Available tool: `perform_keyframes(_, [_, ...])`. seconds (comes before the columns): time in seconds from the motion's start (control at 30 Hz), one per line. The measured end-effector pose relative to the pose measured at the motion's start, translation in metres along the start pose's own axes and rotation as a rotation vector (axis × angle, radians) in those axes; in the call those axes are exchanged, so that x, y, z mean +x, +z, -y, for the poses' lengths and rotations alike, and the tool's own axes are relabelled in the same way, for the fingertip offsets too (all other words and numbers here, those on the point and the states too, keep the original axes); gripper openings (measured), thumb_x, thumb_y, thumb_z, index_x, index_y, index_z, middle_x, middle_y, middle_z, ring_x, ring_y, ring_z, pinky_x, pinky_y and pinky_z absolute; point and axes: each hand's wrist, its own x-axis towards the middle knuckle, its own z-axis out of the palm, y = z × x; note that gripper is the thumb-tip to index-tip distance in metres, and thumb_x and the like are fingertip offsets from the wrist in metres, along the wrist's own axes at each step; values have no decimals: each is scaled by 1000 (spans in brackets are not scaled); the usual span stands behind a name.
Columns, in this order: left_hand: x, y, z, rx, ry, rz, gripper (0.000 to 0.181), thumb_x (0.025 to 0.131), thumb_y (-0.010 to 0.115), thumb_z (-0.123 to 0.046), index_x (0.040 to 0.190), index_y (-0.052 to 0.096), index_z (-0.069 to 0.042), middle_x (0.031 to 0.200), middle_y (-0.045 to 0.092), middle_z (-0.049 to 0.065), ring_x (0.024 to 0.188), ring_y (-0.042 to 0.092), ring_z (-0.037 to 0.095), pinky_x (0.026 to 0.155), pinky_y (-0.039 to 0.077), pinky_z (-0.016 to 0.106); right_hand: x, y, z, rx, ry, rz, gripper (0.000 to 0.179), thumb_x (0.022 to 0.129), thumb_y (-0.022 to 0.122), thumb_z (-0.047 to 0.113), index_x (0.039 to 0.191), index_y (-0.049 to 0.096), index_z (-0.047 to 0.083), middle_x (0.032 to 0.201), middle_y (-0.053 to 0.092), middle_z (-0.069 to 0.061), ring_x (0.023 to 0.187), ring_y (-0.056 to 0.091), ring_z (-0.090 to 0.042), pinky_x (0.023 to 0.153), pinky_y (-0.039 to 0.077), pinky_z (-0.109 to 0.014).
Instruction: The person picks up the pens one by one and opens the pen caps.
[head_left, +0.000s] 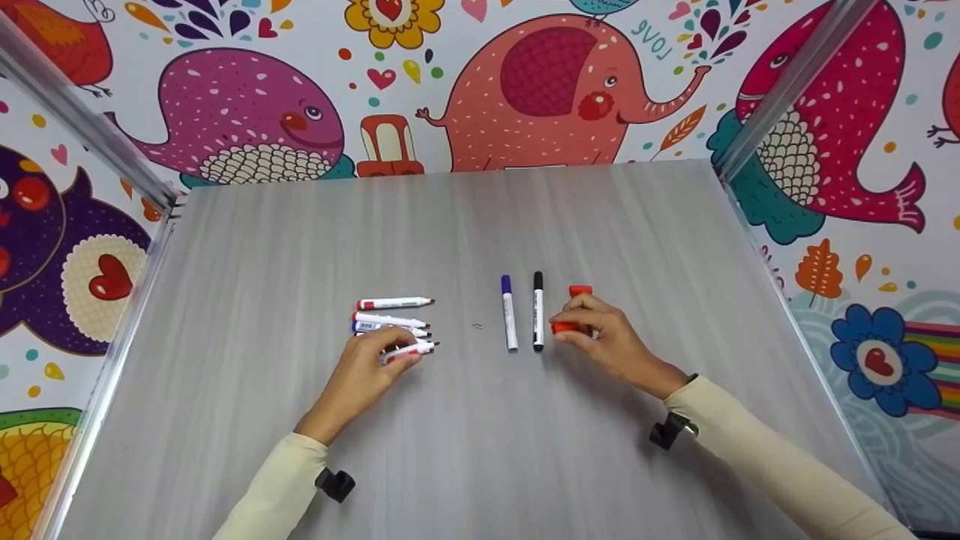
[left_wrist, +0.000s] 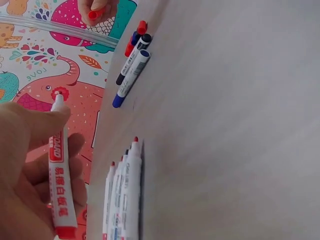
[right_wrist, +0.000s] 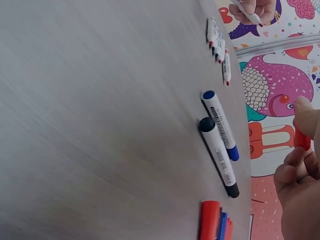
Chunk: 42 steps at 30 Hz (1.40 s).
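My left hand (head_left: 358, 373) grips an uncapped whiteboard marker (left_wrist: 59, 175) with red lettering; its bare tip points away from the palm, held above the table. Between thumb and fingers, my right hand (head_left: 616, 341) pinches a red marker cap (right_wrist: 302, 137). Several uncapped white markers (head_left: 395, 303) lie side by side near the left hand, tips facing right. A blue-capped marker (head_left: 509, 315) and a black-capped marker (head_left: 538, 311) lie parallel in the middle. Beside the right hand are loose caps: a red cap (right_wrist: 210, 220), a blue cap (right_wrist: 222, 226) and another red one, partly hidden in the head view.
A grey wood-grain table (head_left: 465, 450) carries everything. Small dark marks (head_left: 477, 326) show on its surface between the two marker groups. Walls printed with cartoon animals (head_left: 540, 97) and metal frame rails (head_left: 795, 82) border the table.
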Motion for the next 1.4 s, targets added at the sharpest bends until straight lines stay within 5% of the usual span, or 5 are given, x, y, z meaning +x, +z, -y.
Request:
perform_keyframes(0.23, [-8,3,7,106,40,-37,24,88,89,3,107,80,-8,105,74,0,100,71,21,89,56,44,-10,2,-15,-29,-17,-22,31,80,88,-15,107,82,-3,100,69,-15,81,57,-28,67,44,-31])
perform_keyframes(0.47, [-18,8,13,163,33,-48,26,87,91,2,108,81,-8,105,73,1,99,68,20,87,56,44,-19,-6,-22,-57,68,-2,31,85,88,-9,109,78,7,103,71,-6,84,59,-25,73,46,-23])
perform_keyframes(0.7, [-26,18,24,190,77,-91,27,83,93,4,106,83,-6,104,74,0,97,66,18,83,53,41,-28,-13,-33,-62,55,-38,29,85,86,-14,104,78,6,103,71,-11,85,58,-29,71,44,-28])
perform_keyframes(0.93, [-31,24,32,203,114,-118,27,81,94,6,103,83,-5,100,72,0,93,65,17,81,54,38,-36,-16,-43,-63,63,-73,30,83,86,-16,105,80,5,104,73,-13,87,62,-33,74,49,-19])
perform_keyframes(1.4, [-33,33,42,317,161,-141,26,82,95,0,103,83,-8,101,70,3,99,65,25,87,48,51,-45,-22,-53,-97,214,-69,25,90,84,-9,109,82,6,111,71,-8,84,59,-14,71,47,-17])
